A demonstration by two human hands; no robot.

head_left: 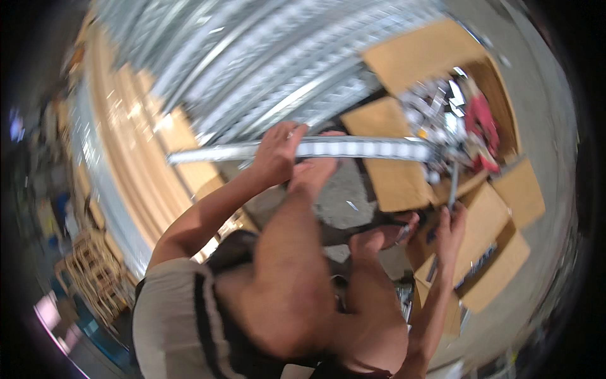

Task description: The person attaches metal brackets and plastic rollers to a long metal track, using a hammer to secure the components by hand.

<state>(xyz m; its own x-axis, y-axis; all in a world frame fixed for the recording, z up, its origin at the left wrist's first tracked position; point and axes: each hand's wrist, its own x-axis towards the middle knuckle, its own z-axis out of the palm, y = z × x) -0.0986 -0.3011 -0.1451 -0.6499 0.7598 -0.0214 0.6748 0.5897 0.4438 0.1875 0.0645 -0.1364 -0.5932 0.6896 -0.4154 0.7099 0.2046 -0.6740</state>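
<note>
A long silvery metal rail (360, 149) with a row of pale openings lies level across my view, above my feet. My left hand (276, 155) is closed around it left of its middle. Its right end reaches over an open cardboard box (508, 101) full of small shiny metal parts (435, 104). My right hand (451, 232) grips the lower end of a slim grey metal tool (454, 183), which stands nearly upright. The tool's top meets or comes close to the rail's right end; blur hides its shape there.
Stacked metal rails (233, 57) fill the far side. Long light-brown strips (120, 126) lie to the left, near a wooden rack (95, 278). A red and pink object (481, 123) rests in the box. A second open cardboard box (476, 243) stands beside my right forearm.
</note>
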